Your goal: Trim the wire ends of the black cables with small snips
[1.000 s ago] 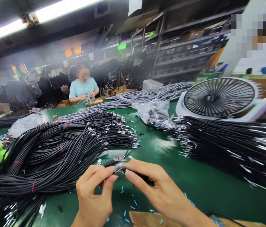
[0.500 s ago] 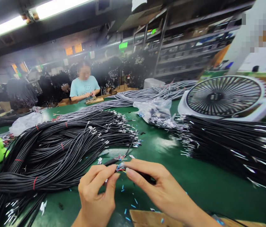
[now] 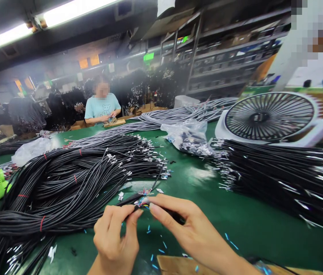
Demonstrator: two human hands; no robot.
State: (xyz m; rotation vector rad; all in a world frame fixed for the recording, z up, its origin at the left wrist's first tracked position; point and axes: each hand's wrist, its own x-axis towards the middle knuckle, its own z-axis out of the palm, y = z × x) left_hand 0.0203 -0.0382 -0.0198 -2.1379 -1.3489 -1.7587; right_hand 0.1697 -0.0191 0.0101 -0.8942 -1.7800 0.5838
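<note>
Between my two hands runs a black cable joint with thin coloured wires [image 3: 143, 203] showing. My left hand [image 3: 117, 233] pinches the black cable just left of those wires, thumb against forefinger. With thumb and fingers my right hand [image 3: 188, 225] grips a dark cable [image 3: 174, 216] that passes under its palm; its fingertips sit at the right end of the bare wires, by a greyish piece. Just behind, another cable end [image 3: 146, 192] fans out its wires on the table. A large coil of black cables [image 3: 64, 179] with red ties lies to the left.
A stack of black cables [image 3: 276, 172] lies right, below a white fan [image 3: 267, 116]. A plastic bag of small parts [image 3: 187, 139] and grey cables [image 3: 161, 118] are behind. Blue scraps [image 3: 161, 251] and a wooden board [image 3: 190, 265] lie in front. A co-worker [image 3: 103, 105] sits across the table.
My left hand has shifted slightly left, and more of the coloured wires shows between the hands. My right hand has moved a little left, keeping its grip.
</note>
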